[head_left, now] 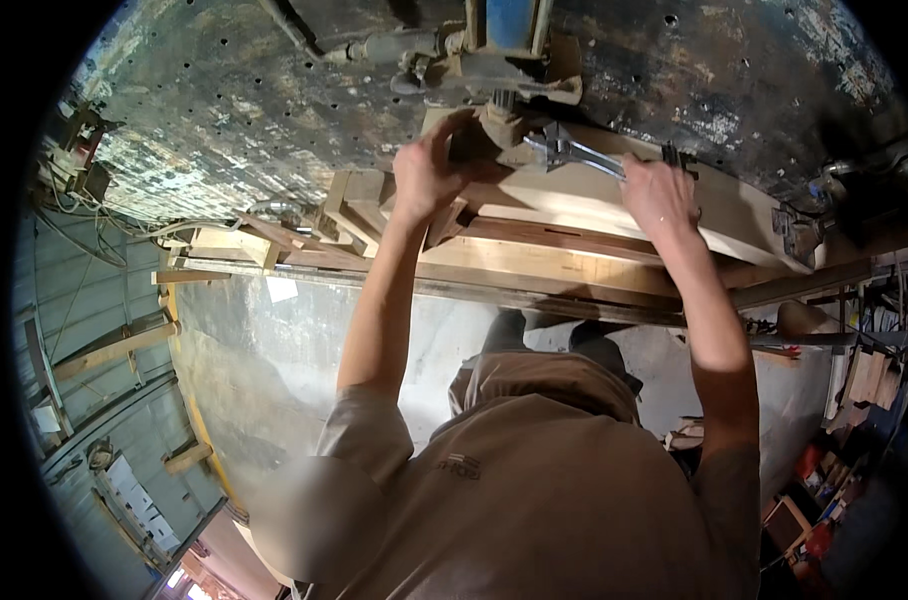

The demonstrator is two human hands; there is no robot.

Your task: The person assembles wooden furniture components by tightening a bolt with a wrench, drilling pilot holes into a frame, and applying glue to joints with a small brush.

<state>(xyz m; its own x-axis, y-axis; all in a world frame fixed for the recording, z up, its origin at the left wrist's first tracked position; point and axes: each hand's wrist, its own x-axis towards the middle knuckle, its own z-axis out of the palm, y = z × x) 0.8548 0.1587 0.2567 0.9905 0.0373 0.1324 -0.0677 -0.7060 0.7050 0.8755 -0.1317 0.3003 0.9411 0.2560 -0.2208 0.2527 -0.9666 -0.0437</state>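
Wrench [592, 157] between hands [429, 178], in the right [660, 196]

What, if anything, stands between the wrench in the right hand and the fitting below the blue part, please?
Nothing visible does: the head of the wrench lies close beside the fitting, though whether they touch is unclear. The left hand is on the fitting's other side.

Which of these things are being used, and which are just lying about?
Seemingly in use:
right hand, gripping the wrench
metal fitting near the wrench's head
left hand, near the fitting
pale wooden beam below the hands

Apparently lying about:
white sheet on the floor
wood pieces at right
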